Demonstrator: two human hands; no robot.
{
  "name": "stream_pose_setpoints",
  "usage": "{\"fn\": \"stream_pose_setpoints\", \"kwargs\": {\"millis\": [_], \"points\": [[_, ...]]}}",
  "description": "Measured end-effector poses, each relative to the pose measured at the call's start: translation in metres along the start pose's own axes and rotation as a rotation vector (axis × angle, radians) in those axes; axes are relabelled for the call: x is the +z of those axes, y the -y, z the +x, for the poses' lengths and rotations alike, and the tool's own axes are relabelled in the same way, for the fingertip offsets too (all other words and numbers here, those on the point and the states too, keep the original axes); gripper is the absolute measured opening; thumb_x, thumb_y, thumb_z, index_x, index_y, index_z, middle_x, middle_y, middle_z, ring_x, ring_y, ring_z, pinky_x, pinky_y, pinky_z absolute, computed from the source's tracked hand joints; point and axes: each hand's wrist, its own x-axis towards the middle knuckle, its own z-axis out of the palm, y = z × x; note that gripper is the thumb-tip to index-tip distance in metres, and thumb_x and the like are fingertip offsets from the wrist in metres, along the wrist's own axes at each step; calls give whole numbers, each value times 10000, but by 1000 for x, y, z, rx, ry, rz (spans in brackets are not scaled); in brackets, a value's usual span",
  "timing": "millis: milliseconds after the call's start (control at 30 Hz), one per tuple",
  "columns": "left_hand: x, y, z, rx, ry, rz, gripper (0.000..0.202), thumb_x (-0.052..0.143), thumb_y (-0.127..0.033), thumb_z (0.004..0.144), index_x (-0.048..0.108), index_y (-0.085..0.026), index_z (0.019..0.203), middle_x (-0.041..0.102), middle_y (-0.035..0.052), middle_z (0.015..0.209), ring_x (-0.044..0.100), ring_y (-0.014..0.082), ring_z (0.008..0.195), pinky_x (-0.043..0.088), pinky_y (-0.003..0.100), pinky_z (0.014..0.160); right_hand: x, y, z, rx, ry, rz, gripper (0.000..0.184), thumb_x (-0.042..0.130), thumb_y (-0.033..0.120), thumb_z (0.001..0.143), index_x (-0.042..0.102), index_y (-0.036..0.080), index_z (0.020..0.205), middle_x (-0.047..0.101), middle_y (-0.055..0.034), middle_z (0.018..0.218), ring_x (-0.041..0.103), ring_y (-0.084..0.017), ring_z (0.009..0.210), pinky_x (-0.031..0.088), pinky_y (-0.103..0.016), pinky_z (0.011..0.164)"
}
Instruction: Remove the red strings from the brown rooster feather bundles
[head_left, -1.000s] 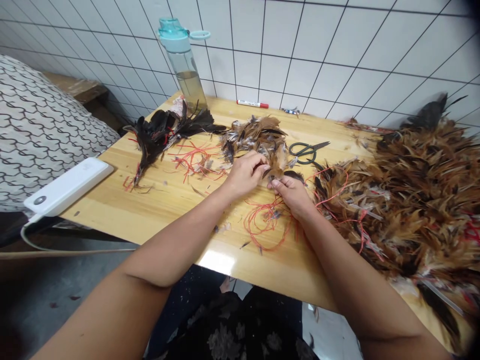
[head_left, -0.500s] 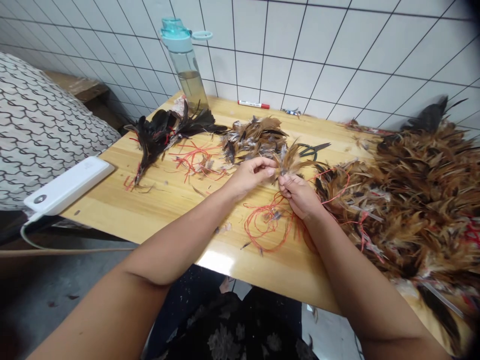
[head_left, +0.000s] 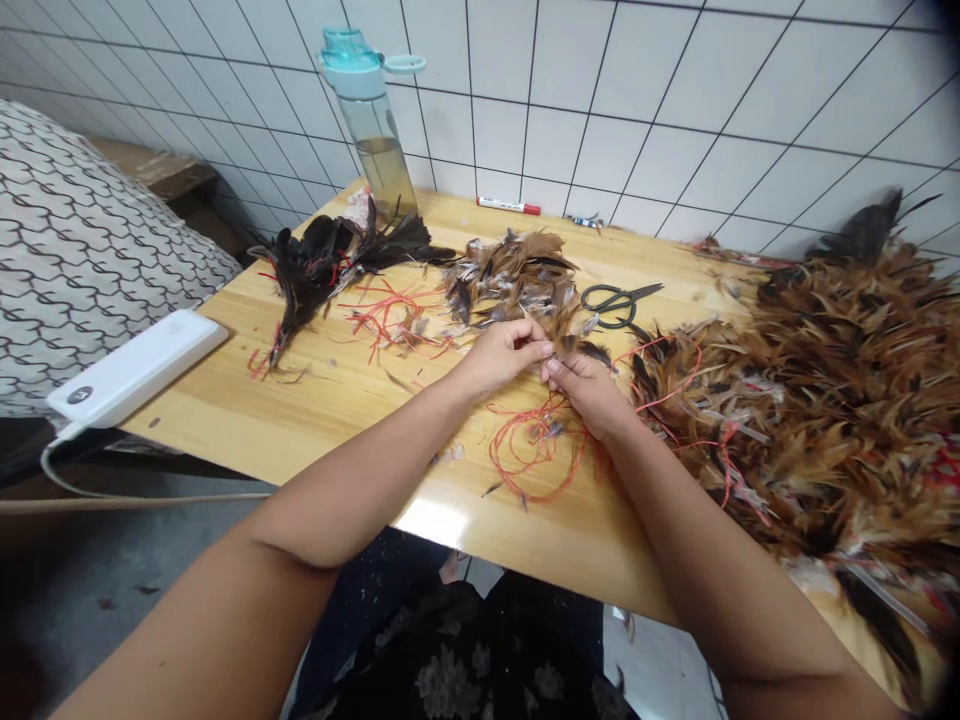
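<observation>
My left hand [head_left: 504, 355] is closed in a pinch at the middle of the table, its fingertips meeting those of my right hand [head_left: 589, 388]. Between them stands a small tuft of brown feathers [head_left: 564, 328], gripped at its base by both hands' fingertips. Just beyond lies a pile of loose brown and grey feathers [head_left: 517, 275]. Dark-handled scissors [head_left: 619, 303] rest to the right of that pile. Below my hands, a loose coil of red string [head_left: 517, 482] lies on the wood, and a strand of it runs toward the right.
A large heap of brown feathers [head_left: 855, 400] covers the table's right side. Black feather bundles [head_left: 307, 265], red string scraps [head_left: 386, 312] and a water bottle [head_left: 382, 150] stand or lie at left. A red-capped marker [head_left: 508, 206] is by the wall; a white power bank [head_left: 139, 365] sits at the left edge.
My right hand has shifted slightly left, bringing its fingertips against my left hand's. The feather tuft has moved left and lower, uncovering the scissors' handles.
</observation>
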Motion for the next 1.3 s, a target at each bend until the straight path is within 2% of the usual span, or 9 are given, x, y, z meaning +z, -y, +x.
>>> {"fn": "stream_pose_setpoints", "kwargs": {"millis": [200,367,567,667,767,867,1000,1167,1300], "points": [[-4,-1,0,-42,75,62,310,740,-400,734,620,-120,675,654,19,629,517,84,570,381,222,586,0,-7,3,-3,-19,-48,391,628,585,744,545,210,671,503,6,649,427,-133,625,374,-291,635],[-4,-1,0,-63,135,70,257,708,-351,751,608,-130,666,647,15,623,579,110,594,422,233,612,-2,-17,6,21,-59,-208,298,579,485,786,567,211,670,527,5,639,442,-136,615,372,-284,633],[-3,-5,1,61,110,173,194,744,-283,715,648,-126,655,638,9,658,577,108,626,434,229,632,0,-17,5,43,-119,-316,208,565,342,788,589,213,626,514,11,591,439,-138,583,356,-285,615],[-1,-3,1,8,93,56,251,764,-334,722,633,-124,685,616,1,629,561,100,585,427,233,607,0,-10,3,-5,-77,-258,229,582,399,785,621,209,664,518,12,595,436,-137,590,353,-281,609],[-1,0,2,-73,-39,-148,322,789,-373,719,580,-131,681,568,-24,563,512,73,517,399,218,553,0,-4,0,-73,-20,-209,281,592,459,789,657,195,719,541,9,625,440,-130,611,356,-277,623],[-4,1,4,-168,-126,-313,373,822,-347,701,526,-131,628,531,-35,531,469,46,479,363,196,504,-1,-2,-1,-73,-34,-171,304,609,483,786,676,189,750,571,1,667,444,-126,623,355,-276,631],[-8,0,5,-299,-78,-402,377,835,-347,693,546,-113,628,540,-22,530,503,49,482,372,190,494,-1,-2,-1,-65,-50,-142,317,634,506,774,673,193,748,575,1,671,445,-127,634,361,-274,634],[-6,-2,2,-281,17,-411,380,827,-366,702,568,-95,637,560,-3,536,558,70,506,377,190,495,1,0,-1,-77,-39,-106,332,653,521,761,625,197,693,555,9,641,453,-127,634,383,-274,645],[-4,-2,1,-274,30,-422,380,847,-364,670,580,-96,636,564,-9,536,543,63,491,374,190,485,0,0,-1,-88,-19,-134,320,636,505,780,633,195,701,556,10,634,458,-124,620,393,-275,644]]}}
